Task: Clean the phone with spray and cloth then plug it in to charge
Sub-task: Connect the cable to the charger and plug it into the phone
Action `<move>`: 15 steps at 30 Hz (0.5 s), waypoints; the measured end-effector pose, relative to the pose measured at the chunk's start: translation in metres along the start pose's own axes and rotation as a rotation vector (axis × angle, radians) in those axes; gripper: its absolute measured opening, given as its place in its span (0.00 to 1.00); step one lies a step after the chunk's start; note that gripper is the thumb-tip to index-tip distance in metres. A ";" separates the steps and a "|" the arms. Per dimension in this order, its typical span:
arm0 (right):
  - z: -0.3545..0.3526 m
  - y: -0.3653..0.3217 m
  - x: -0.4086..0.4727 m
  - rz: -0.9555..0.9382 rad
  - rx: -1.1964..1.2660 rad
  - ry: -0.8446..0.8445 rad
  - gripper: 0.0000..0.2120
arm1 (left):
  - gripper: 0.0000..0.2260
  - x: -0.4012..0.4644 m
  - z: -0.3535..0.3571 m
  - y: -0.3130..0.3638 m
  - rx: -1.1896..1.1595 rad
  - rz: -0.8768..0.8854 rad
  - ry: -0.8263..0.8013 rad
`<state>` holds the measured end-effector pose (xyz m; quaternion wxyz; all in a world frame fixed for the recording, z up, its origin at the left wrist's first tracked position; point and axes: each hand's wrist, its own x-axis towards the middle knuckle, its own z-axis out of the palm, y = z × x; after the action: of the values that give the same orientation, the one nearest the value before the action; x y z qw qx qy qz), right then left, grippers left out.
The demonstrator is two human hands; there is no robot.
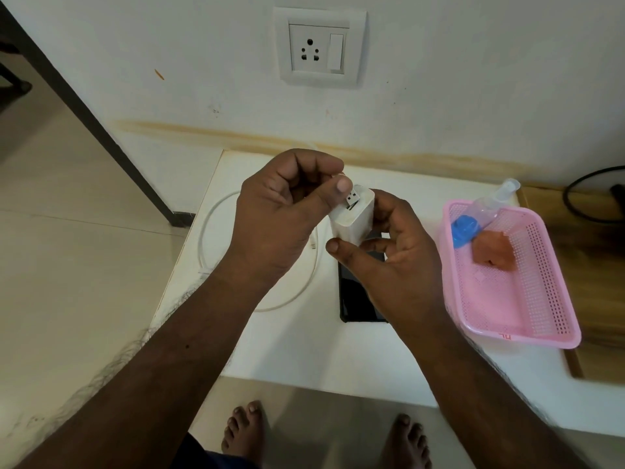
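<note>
Cable's USB plug meets the charger block above the counter.
The phone (360, 292), slick, rigid glass best held by its edges, lies near the counter's (304, 350) front edge; above, the right hand (389, 245) grips the light, hard charger block (351, 218), and the left hand (287, 204) pinches the USB plug (353, 199) at its port.

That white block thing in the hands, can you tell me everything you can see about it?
The white plastic charger block is a smooth, boxy adapter with rounded edges, held tilted above the black phone. The right hand grips its body. The left hand pinches the metal USB plug of the white cable at the port on its upper face, not fully in. Its wall pins are hidden.
</note>
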<state>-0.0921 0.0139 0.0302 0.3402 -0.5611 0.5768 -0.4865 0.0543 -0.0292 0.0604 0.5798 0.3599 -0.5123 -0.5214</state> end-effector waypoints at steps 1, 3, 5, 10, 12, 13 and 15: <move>0.000 -0.001 -0.001 -0.002 0.010 -0.006 0.26 | 0.06 0.000 0.000 -0.001 0.000 -0.004 0.011; -0.001 -0.002 -0.002 -0.012 0.034 -0.040 0.26 | 0.06 0.001 -0.002 -0.001 -0.006 -0.017 0.031; -0.002 -0.002 -0.004 0.034 0.100 -0.090 0.25 | 0.05 0.003 -0.005 -0.001 -0.008 -0.031 0.044; -0.005 -0.004 -0.003 0.154 0.233 -0.154 0.21 | 0.05 0.004 -0.009 -0.003 -0.005 -0.067 0.054; -0.008 -0.004 -0.001 0.188 0.309 -0.172 0.21 | 0.06 0.004 -0.009 -0.004 -0.008 -0.084 0.052; -0.009 -0.004 0.000 0.211 0.362 -0.187 0.20 | 0.06 0.004 -0.009 -0.005 -0.007 -0.091 0.050; -0.011 -0.003 0.003 0.277 0.500 -0.225 0.18 | 0.06 0.004 -0.009 -0.006 -0.002 -0.100 0.047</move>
<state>-0.1024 0.0133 0.0364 0.5925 -0.4264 0.4687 -0.4975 0.0610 -0.0356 0.0534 0.5651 0.3967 -0.4795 -0.5417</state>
